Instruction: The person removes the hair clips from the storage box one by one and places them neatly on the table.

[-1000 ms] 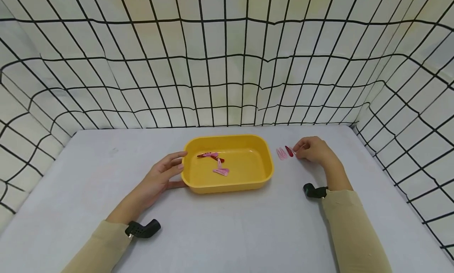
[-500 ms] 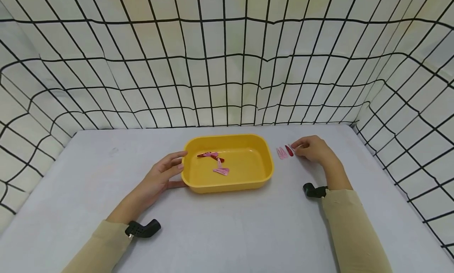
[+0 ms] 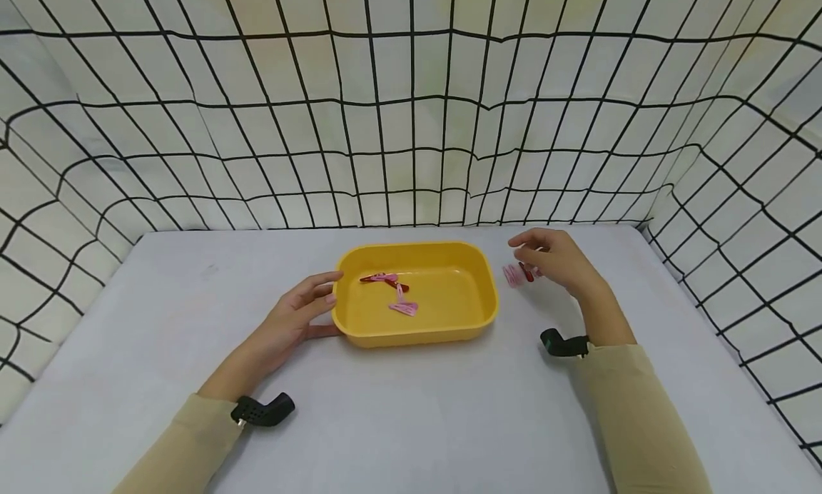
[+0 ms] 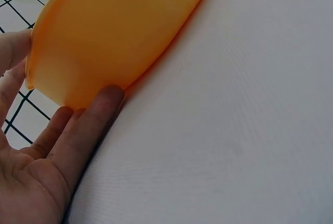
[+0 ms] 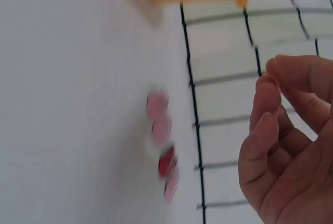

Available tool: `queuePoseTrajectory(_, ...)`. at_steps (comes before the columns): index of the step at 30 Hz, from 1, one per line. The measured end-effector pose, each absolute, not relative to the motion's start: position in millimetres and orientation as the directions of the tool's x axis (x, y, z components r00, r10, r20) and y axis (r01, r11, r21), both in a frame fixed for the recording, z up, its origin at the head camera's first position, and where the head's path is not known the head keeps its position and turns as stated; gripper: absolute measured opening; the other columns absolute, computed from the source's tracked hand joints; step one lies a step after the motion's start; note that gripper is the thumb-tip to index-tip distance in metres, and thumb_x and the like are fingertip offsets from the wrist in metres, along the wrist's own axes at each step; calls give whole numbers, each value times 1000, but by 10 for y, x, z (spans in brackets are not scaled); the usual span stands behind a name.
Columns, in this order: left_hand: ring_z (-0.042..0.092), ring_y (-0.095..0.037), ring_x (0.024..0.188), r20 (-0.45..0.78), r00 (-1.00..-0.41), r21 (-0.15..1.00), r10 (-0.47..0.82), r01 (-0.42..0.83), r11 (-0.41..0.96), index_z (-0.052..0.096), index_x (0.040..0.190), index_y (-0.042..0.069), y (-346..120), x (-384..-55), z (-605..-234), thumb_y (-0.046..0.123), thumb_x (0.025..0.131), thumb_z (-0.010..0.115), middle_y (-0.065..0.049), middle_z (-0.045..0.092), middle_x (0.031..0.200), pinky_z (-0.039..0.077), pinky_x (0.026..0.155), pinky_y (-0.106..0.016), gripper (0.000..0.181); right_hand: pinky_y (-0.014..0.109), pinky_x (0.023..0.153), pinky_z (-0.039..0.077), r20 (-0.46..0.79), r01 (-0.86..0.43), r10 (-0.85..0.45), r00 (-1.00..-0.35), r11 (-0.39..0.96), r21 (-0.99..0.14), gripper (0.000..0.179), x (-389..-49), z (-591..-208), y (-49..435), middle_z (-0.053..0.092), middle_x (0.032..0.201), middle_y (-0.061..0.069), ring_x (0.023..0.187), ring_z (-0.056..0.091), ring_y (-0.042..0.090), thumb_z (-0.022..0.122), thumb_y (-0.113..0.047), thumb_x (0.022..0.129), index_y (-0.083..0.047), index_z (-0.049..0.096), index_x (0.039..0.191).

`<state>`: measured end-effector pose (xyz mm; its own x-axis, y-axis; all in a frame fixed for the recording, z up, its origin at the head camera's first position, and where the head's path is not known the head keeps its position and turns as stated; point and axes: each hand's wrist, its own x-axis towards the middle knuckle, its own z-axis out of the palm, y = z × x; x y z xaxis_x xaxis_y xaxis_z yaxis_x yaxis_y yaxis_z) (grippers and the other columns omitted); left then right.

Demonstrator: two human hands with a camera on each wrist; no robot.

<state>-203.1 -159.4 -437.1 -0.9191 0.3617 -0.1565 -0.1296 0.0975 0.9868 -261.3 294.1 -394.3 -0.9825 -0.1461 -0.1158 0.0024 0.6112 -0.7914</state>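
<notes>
A yellow plastic tray (image 3: 449, 330) stands on the white table with several pink and red hair clips (image 3: 404, 308) lying in its left half. My left hand (image 3: 292, 315) rests against the tray's left end, fingertips at the rim and thumb low by its base; the left wrist view shows the thumb (image 4: 101, 109) touching the wall. Right of the tray, a short row of pink hair clips (image 3: 512, 275) and a red hair clip (image 5: 167, 161) lies on the table. My right hand (image 3: 555, 258) is above that row, fingers loosely bent, holding nothing visible, partly covering the clips in the head view.
Black wire mesh (image 3: 411, 126) over a white backing encloses the table's back and sides. A black wrist camera (image 3: 263, 410) is strapped to the left wrist and another black camera (image 3: 564, 343) to the right. The white tabletop (image 3: 398, 422) stretches in front of the tray.
My right hand has come away from a pink clip at the row's right end, rising and moving left over the row. My left hand stays at the tray.
</notes>
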Motion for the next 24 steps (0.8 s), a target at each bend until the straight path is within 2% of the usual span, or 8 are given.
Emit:
queuePoseTrajectory(3,52,-32,126,-152,-918,988,367,-128,89,39,151,15,-1578,-2052,-4370,32,103,57,-15,37,150,58,91,-41,54,35,65,56,-76,-63,-223,-972,557,-828,30,-2573,-3837,2739,64,107,21,86,58,39,62,-25,99,-11,65,125)
queuePoseTrajectory(6,52,-32,126,-148,-915,989,375,-127,80,38,151,14,-1577,-2069,-4372,33,102,57,-15,37,151,58,92,-42,56,34,58,55,-44,-128,-298,-953,533,-836,27,-2536,-3735,2513,65,104,16,87,58,41,64,-24,98,-11,67,121)
queuePoseTrajectory(11,51,-33,127,-147,-919,989,365,-129,74,40,150,15,-1609,-2079,-4370,32,102,58,-15,37,151,58,91,-43,54,37,65,57,1,-204,-386,-923,485,-850,22,-2534,-3561,2096,65,102,7,87,60,41,66,-23,96,-17,69,117)
queuePoseTrajectory(17,50,-34,128,-153,-922,988,357,-131,83,41,150,18,-1636,-2075,-4369,33,102,58,-15,37,151,58,92,-43,53,32,67,55,106,-273,-420,-901,360,-892,23,-2557,-3344,1748,64,99,10,84,60,30,67,-23,96,-17,69,118)
queuePoseTrajectory(21,51,-33,127,-158,-918,987,364,-135,88,40,150,17,-1637,-2055,-4370,33,102,58,-15,37,151,58,92,-43,54,31,68,54,107,-255,-431,-896,302,-919,22,-2541,-3361,1611,64,98,12,88,60,38,66,-22,97,-17,69,118)
queuePoseTrajectory(24,51,-34,127,-157,-917,987,366,-136,84,39,151,15,-1640,-2040,-4370,33,102,58,-16,36,151,58,92,-43,56,33,69,55,49,-222,-463,-885,327,-919,21,-2535,-3461,1529,65,97,10,91,59,43,66,-22,97,-17,69,117)
